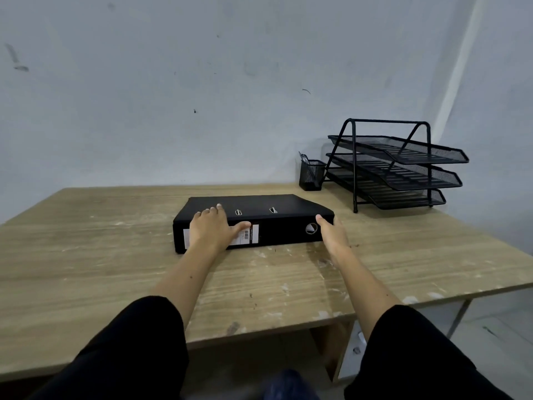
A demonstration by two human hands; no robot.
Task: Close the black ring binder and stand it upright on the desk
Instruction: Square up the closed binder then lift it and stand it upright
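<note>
The black ring binder [277, 220] lies flat and closed on the wooden desk [115, 255], its spine with a white label and a round finger hole facing me. My left hand [210, 229] rests over the binder's left part, fingers spread on the top cover and thumb across the spine label. At the binder's right end my right hand [331, 235] touches the corner, with the fingers around the end and the thumb up by the top edge. Both hands are in contact with the binder, which stays down on the desk.
A black three-tier mesh paper tray [398, 166] stands at the back right of the desk, with a black mesh pen cup [311, 176] just left of it. The wall runs close behind the desk. The desk's front edge steps back on the right.
</note>
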